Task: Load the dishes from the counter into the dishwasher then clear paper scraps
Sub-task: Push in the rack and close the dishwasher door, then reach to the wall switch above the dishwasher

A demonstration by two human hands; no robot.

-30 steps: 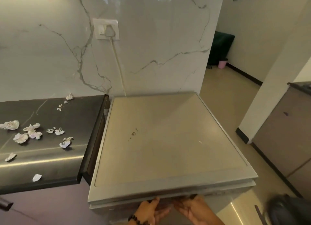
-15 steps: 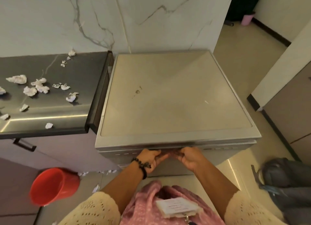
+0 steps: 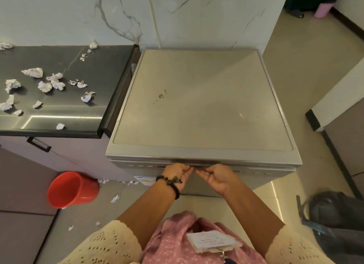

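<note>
While hands [image 3: 194, 174] grip dishwasher [image 3: 201, 110], red bucket [image 3: 71, 188] empty

A red bucket [image 3: 72, 189] lies tipped on the floor. Far right of the red bucket a grey backpack [image 3: 334, 220] slumps; well beyond it, a pink bin [image 3: 323, 9] stands.

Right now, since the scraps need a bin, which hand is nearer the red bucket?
Left. The left hand grips the dishwasher door's top edge, up-right of the red bucket; the right hand grips beside it, farther away.
</note>
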